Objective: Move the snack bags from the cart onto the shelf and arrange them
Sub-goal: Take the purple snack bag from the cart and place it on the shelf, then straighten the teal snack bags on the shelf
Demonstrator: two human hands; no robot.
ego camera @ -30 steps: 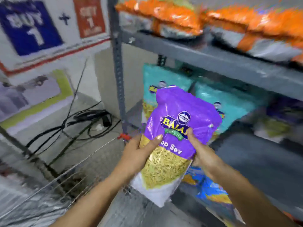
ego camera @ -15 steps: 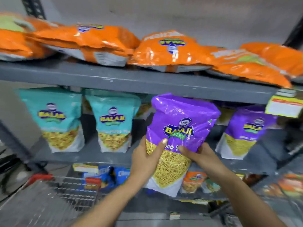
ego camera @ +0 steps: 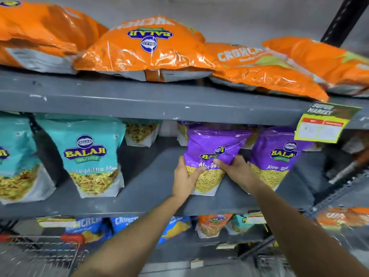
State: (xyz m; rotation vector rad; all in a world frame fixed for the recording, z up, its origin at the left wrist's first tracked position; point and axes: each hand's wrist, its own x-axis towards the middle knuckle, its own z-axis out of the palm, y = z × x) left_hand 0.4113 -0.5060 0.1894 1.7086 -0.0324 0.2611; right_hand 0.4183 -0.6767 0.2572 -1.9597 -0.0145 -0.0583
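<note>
Purple foil snack bag [ego camera: 211,154], glossy, creased across the upper half; yellow "BALAJI" logo partly folded over, "Aloo Sev" lettering below, clear lower window full of thin yellow strands, white base. Standing upright on middle grey shelf [ego camera: 139,188], base resting on the board. Left hand [ego camera: 184,179] clamped on lower left edge, thumb across the window. Right hand [ego camera: 233,169] pinching front panel at the logo, fingers bunching the foil. Just beside, to the right: second purple bag [ego camera: 277,156], same print, upright. To the left, well apart: teal bag [ego camera: 89,156], upright. Above: orange bags [ego camera: 145,50] lying flat. Lower left: wire cart [ego camera: 48,250], blurred.
</note>
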